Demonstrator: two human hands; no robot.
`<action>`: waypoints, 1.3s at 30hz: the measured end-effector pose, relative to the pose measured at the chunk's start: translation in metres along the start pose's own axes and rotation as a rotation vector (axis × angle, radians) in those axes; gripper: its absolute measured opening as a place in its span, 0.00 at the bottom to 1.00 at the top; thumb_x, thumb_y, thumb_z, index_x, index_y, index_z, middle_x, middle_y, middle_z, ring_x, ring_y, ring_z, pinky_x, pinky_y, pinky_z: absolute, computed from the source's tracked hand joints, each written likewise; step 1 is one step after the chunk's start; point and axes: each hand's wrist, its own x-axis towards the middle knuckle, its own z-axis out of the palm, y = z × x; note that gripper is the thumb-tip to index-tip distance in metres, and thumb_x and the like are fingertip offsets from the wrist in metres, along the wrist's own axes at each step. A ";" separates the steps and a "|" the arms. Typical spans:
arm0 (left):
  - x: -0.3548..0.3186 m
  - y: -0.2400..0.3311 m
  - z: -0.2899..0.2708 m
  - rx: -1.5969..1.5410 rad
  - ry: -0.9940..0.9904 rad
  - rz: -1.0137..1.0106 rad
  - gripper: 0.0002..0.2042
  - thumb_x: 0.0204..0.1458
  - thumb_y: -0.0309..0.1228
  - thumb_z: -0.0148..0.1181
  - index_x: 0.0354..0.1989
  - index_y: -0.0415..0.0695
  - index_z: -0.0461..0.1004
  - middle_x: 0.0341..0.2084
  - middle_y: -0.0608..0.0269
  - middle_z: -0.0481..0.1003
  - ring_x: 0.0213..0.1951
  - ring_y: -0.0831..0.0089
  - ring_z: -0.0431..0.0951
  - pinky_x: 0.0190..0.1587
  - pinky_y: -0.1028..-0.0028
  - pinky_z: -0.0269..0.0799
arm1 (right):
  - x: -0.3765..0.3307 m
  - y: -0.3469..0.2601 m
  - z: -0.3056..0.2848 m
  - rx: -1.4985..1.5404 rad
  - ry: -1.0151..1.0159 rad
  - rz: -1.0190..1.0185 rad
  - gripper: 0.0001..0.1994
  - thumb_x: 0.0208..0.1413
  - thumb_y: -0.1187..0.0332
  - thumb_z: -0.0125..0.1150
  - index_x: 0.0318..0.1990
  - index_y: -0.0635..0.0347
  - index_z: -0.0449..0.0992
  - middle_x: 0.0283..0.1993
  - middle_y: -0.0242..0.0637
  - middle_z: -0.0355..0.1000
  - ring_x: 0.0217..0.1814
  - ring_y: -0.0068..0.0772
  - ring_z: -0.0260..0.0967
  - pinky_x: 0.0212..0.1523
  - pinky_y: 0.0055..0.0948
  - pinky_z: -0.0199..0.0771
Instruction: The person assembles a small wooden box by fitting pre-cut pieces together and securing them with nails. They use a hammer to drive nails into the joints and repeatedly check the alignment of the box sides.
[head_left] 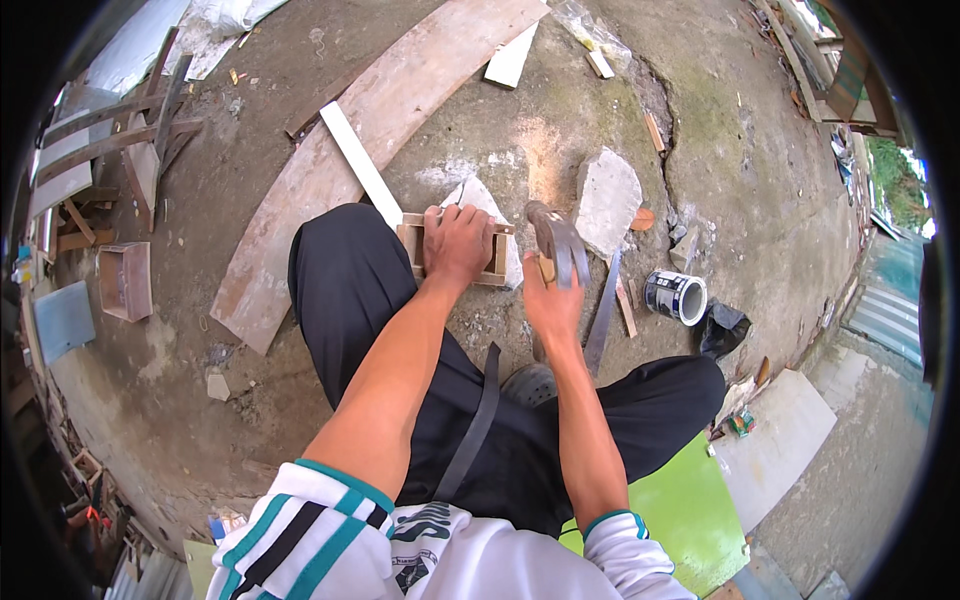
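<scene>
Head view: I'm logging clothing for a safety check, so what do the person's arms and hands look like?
Both hands, left hand and right hand, are bare, with no gloves, and the forearms are uncovered. Short white sleeves end above the elbows; the left sleeve has teal and black stripes, the right sleeve a teal cuff edge.

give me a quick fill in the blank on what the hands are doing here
1. The left hand presses down on a small wooden ____ lying on the concrete ground.
2. The right hand grips a ____ by its wooden handle.
3. A long white strip lies across a wide ____ plank.
4. Right of the right hand, a small can lies on its ____.

Missing words: frame; hammer; wooden; side
</scene>
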 end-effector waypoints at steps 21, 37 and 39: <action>-0.003 0.002 0.001 0.006 -0.065 -0.034 0.10 0.63 0.36 0.53 0.36 0.49 0.80 0.34 0.65 0.77 0.43 0.64 0.75 0.57 0.56 0.59 | 0.006 0.003 -0.003 -0.191 -0.087 0.073 0.11 0.56 0.70 0.61 0.45 0.66 0.80 0.27 0.56 0.76 0.31 0.59 0.78 0.32 0.45 0.77; 0.004 0.007 0.007 -0.009 -0.002 0.039 0.07 0.61 0.34 0.55 0.36 0.48 0.79 0.33 0.65 0.76 0.42 0.63 0.75 0.54 0.57 0.60 | 0.002 0.047 0.008 -0.194 -0.089 -0.033 0.15 0.56 0.69 0.58 0.48 0.67 0.79 0.31 0.60 0.77 0.35 0.63 0.78 0.36 0.46 0.77; 0.002 0.006 0.004 -0.007 -0.041 0.020 0.07 0.61 0.34 0.55 0.36 0.48 0.79 0.33 0.65 0.76 0.42 0.64 0.75 0.54 0.57 0.60 | 0.022 0.026 0.001 -0.490 -0.438 0.362 0.17 0.56 0.74 0.57 0.53 0.66 0.76 0.42 0.56 0.78 0.43 0.61 0.77 0.45 0.45 0.76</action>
